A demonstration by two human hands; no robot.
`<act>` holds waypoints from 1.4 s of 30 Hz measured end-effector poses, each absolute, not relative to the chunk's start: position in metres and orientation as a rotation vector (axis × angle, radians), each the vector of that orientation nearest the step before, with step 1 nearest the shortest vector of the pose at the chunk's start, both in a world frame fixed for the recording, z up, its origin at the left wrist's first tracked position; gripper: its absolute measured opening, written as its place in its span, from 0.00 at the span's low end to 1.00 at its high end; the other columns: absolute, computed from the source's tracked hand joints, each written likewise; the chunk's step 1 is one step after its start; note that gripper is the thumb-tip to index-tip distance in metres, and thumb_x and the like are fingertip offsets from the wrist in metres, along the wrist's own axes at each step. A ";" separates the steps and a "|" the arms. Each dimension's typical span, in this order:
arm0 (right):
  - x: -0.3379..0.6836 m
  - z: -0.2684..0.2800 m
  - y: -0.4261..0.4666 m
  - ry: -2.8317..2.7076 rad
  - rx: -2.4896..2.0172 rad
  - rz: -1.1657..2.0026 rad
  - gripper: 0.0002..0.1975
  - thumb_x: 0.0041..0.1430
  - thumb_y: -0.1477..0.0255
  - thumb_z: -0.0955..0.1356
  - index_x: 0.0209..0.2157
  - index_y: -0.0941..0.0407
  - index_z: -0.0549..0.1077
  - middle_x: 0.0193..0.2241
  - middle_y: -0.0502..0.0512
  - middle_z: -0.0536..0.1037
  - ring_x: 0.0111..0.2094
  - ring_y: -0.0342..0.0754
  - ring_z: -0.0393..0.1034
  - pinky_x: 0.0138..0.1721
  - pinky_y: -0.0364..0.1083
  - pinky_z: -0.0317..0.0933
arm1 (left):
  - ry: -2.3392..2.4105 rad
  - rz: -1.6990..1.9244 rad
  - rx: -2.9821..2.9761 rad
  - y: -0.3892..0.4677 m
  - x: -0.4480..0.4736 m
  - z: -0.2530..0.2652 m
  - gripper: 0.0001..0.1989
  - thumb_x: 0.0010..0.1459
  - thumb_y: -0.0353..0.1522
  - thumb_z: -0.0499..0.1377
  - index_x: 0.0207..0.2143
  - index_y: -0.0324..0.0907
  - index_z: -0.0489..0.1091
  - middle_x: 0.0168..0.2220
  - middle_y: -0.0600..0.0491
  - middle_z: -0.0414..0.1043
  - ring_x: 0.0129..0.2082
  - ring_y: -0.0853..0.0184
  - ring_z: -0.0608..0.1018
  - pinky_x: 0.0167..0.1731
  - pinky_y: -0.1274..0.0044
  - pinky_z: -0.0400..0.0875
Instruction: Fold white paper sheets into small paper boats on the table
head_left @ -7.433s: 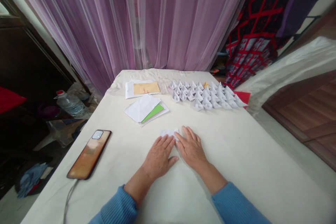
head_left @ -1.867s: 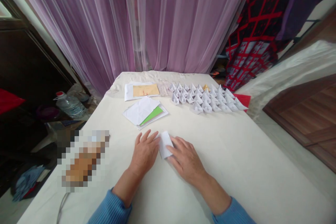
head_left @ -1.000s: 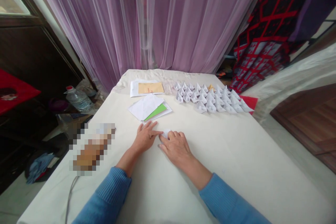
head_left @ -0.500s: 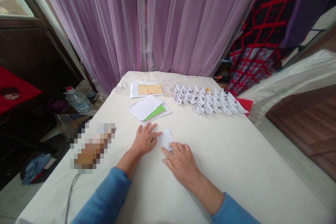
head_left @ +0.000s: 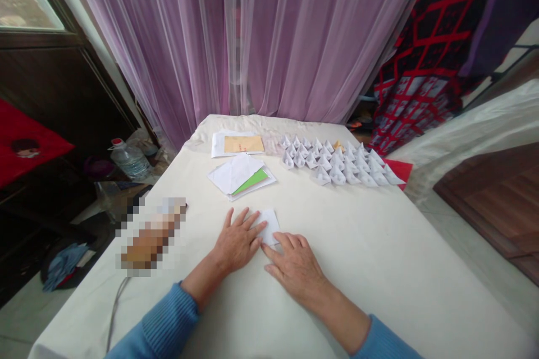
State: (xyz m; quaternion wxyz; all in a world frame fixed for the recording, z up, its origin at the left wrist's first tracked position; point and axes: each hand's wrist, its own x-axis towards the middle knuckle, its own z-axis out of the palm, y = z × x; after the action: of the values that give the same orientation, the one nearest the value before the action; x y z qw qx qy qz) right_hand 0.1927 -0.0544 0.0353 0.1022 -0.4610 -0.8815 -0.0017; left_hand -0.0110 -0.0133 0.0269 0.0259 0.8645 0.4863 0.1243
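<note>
A small folded piece of white paper [head_left: 269, 223] lies flat on the table between my hands. My left hand [head_left: 239, 240] rests at its left edge with fingers spread, the fingertips on the paper. From the right, my right hand [head_left: 295, 263] reaches over the paper's lower right corner, its fingers stretched forward and pressing on it; the thumb lies on the cloth below. Beyond them sits a stack of white sheets [head_left: 236, 174] with a green sheet [head_left: 251, 182] among them. To the right of the stack stand several rows of white folded paper boats [head_left: 337, 174].
A brown envelope [head_left: 243, 144] on white paper lies at the table's far side. One yellow paper boat [head_left: 338, 146] stands among the white ones. At left lies a blurred-out object [head_left: 154, 235] with a cable [head_left: 114, 308]. Purple curtains [head_left: 295, 33] hang behind the white-covered table [head_left: 379, 269].
My left hand has moved down and onto the paper, its fingers spreading wider. The right hand stays at the paper's lower right corner. The view has shifted slightly.
</note>
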 end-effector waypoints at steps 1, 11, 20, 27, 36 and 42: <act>0.193 0.035 -0.055 -2.598 -1.368 0.000 0.21 0.61 0.56 0.67 0.55 0.43 0.69 0.53 0.59 0.71 0.51 0.55 0.63 0.50 0.54 0.51 | 1.514 0.374 2.662 -0.009 -0.010 0.028 0.20 0.65 0.40 0.51 0.59 0.55 0.65 0.63 0.53 0.63 0.64 0.51 0.60 0.62 0.48 0.44; 0.192 0.034 -0.060 -2.544 -1.396 0.069 0.20 0.62 0.58 0.67 0.55 0.43 0.70 0.55 0.59 0.70 0.53 0.55 0.62 0.51 0.54 0.53 | 1.474 0.293 2.741 -0.021 -0.014 0.030 0.22 0.66 0.41 0.48 0.61 0.55 0.62 0.64 0.49 0.59 0.65 0.52 0.60 0.62 0.51 0.48; 0.213 0.025 -0.048 -2.362 -1.255 0.211 0.13 0.64 0.72 0.64 0.47 0.50 0.75 0.50 0.56 0.75 0.51 0.50 0.67 0.53 0.51 0.55 | 1.419 0.390 2.807 -0.042 -0.021 0.035 0.18 0.63 0.41 0.55 0.56 0.57 0.68 0.59 0.51 0.67 0.62 0.53 0.65 0.63 0.52 0.46; 0.218 0.013 -0.028 -2.152 -1.527 0.110 0.12 0.57 0.75 0.65 0.43 0.53 0.74 0.50 0.58 0.75 0.53 0.54 0.66 0.51 0.53 0.58 | 1.570 0.434 2.650 -0.033 0.005 0.044 0.14 0.60 0.35 0.61 0.48 0.46 0.72 0.47 0.52 0.76 0.50 0.58 0.74 0.60 0.54 0.56; 0.221 0.007 -0.025 -2.089 -1.509 0.136 0.15 0.56 0.75 0.64 0.46 0.55 0.72 0.50 0.59 0.75 0.54 0.53 0.66 0.53 0.52 0.57 | 1.591 0.425 2.628 -0.013 0.022 0.046 0.11 0.60 0.35 0.61 0.45 0.44 0.72 0.45 0.51 0.76 0.48 0.58 0.75 0.59 0.53 0.57; 0.221 0.026 -0.007 -2.071 -1.661 0.269 0.18 0.53 0.78 0.65 0.47 0.54 0.72 0.44 0.56 0.78 0.47 0.54 0.70 0.48 0.51 0.61 | 1.636 0.482 2.530 0.002 0.033 0.045 0.11 0.61 0.34 0.59 0.46 0.45 0.72 0.48 0.49 0.76 0.50 0.57 0.74 0.59 0.53 0.56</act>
State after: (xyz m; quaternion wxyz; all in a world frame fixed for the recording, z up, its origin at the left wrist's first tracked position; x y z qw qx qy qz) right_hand 0.2210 -0.0065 0.0258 0.2344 -0.6052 -0.7544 0.0981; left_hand 0.0329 0.0019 0.0451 0.0451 0.8284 0.5355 0.1579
